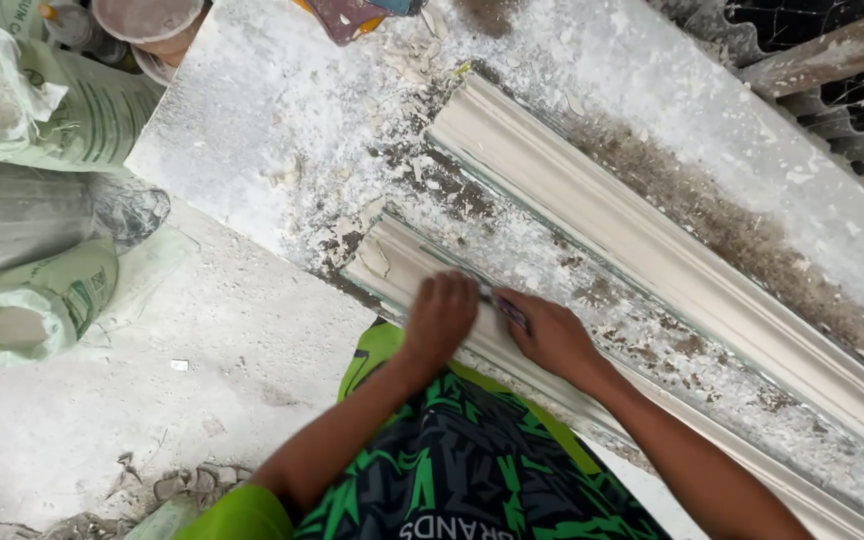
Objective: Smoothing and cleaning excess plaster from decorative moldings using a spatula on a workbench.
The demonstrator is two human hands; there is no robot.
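Risk I see: left hand (440, 318) pressing flat on near plaster moulding (392, 262), right hand (549, 335) gripping small blade (508, 310); a slip could gouge the profile or nick fingers.

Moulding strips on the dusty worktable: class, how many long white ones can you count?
2. The far moulding strip runs diagonally across the worktable. The near moulding strip lies along its front edge, under the left hand and right hand, partly hidden by the arms.

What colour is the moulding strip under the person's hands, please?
Off-white plaster moulding strip, clearest in the head view.
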